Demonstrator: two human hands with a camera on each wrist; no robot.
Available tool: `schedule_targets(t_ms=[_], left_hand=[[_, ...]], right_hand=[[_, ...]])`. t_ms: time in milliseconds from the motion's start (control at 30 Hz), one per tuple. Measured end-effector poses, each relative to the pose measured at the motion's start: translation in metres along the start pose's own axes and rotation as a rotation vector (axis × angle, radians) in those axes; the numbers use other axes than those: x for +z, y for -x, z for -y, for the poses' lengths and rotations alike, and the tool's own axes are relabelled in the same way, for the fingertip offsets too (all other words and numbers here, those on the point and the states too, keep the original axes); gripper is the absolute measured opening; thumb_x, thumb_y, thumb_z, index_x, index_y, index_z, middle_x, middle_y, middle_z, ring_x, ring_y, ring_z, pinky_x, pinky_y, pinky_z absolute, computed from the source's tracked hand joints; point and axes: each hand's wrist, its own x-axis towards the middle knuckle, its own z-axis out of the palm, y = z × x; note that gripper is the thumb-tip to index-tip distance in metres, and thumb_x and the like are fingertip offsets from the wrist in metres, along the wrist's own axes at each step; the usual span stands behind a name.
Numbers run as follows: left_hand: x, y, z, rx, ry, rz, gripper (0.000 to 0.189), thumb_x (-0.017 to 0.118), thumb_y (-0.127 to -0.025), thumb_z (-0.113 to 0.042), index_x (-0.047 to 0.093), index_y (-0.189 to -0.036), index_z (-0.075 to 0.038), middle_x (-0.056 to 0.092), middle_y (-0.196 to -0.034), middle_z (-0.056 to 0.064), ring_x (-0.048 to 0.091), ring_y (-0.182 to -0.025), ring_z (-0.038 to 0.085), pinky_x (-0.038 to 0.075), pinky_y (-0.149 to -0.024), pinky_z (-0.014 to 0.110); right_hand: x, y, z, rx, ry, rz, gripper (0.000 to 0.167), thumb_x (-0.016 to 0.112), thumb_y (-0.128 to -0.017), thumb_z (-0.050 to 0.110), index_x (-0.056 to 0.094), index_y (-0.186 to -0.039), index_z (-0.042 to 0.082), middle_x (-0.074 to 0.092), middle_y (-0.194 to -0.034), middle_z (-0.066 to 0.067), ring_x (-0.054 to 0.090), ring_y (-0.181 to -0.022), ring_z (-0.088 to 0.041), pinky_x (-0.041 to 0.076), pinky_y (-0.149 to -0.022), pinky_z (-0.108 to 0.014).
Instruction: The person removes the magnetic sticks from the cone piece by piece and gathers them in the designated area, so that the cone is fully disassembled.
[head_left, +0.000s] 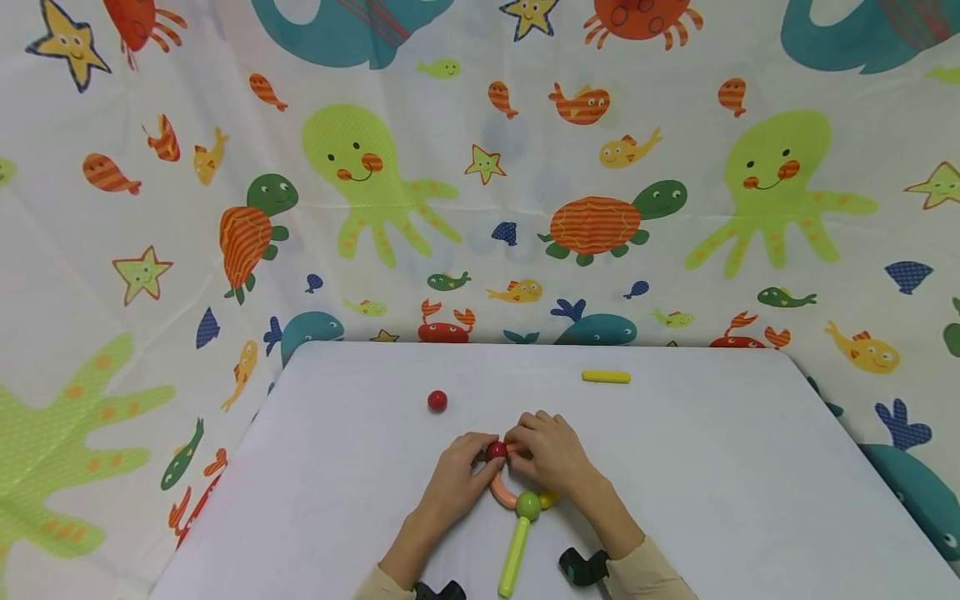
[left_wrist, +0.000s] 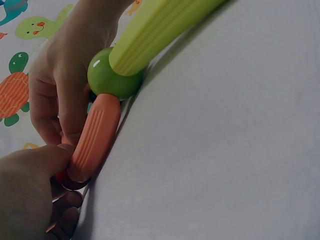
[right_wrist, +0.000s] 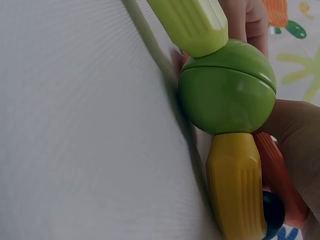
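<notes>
In the head view, my left hand point(head_left: 459, 473) pinches a red ball point(head_left: 496, 451) at the end of a curved salmon stick point(head_left: 502, 492). The stick's other end joins a green ball point(head_left: 528, 505), which also carries a straight lime-green stick point(head_left: 514, 557) and a yellow piece point(head_left: 549, 500). My right hand point(head_left: 553, 454) is close beside the red ball, its fingers pinching a red-orange stick point(right_wrist: 280, 175), mostly hidden by the hand in the head view. A dark blue-green ball point(right_wrist: 273, 215) shows behind the yellow piece in the right wrist view.
Toward the back of the white table point(head_left: 337, 483) lie a loose red ball point(head_left: 437, 401) and a straight yellow stick point(head_left: 606, 377). A cloth printed with sea animals point(head_left: 480, 208) hangs behind the table. Dark devices point(head_left: 583, 567) are worn at both wrists.
</notes>
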Motion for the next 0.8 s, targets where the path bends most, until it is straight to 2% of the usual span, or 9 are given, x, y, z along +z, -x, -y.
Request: schedule_targets(t_ms=[233, 400, 667, 800], left_hand=[[-0.001, 0.0, -0.002, -0.041, -0.002, 0.037, 0.035, 0.074, -0.091, -0.022, 0.068, -0.124, -0.01, 0.07, -0.114, 0.0, 0.061, -0.093, 0.008, 0.054, -0.08, 0.023], [-0.001, 0.0, -0.002, -0.031, -0.018, 0.032, 0.036, 0.074, -0.091, -0.021, 0.067, -0.124, -0.009, 0.07, -0.114, 0.0, 0.062, -0.093, 0.009, 0.055, -0.079, 0.023], [0.0, 0.001, -0.001, -0.021, -0.016, 0.025, 0.035, 0.074, -0.091, -0.019, 0.067, -0.123, -0.007, 0.07, -0.112, 0.001, 0.062, -0.093, 0.01, 0.054, -0.078, 0.024], [0.0, 0.001, -0.001, -0.022, -0.019, 0.025, 0.035, 0.074, -0.091, -0.02, 0.068, -0.123, -0.008, 0.07, -0.112, 0.001, 0.062, -0.092, 0.009, 0.054, -0.079, 0.024]], right_hand=[[-0.003, 0.002, -0.004, 0.051, -0.019, 0.004, 0.018, 0.079, -0.084, 0.032, 0.075, -0.1, 0.024, 0.063, -0.092, 0.01, 0.052, -0.085, -0.009, 0.047, -0.077, -0.028], [-0.006, 0.001, -0.006, 0.085, -0.05, 0.02, 0.024, 0.081, -0.083, 0.028, 0.073, -0.104, 0.02, 0.064, -0.095, 0.008, 0.052, -0.086, -0.01, 0.049, -0.079, -0.029], [-0.009, 0.002, -0.009, 0.114, -0.188, 0.077, 0.027, 0.077, -0.085, 0.016, 0.07, -0.112, 0.014, 0.064, -0.102, 0.004, 0.054, -0.092, -0.011, 0.053, -0.088, -0.035], [-0.011, 0.002, -0.011, 0.127, -0.238, 0.097, 0.027, 0.074, -0.087, 0.013, 0.07, -0.113, 0.012, 0.062, -0.104, 0.004, 0.053, -0.094, -0.01, 0.054, -0.089, -0.035]])
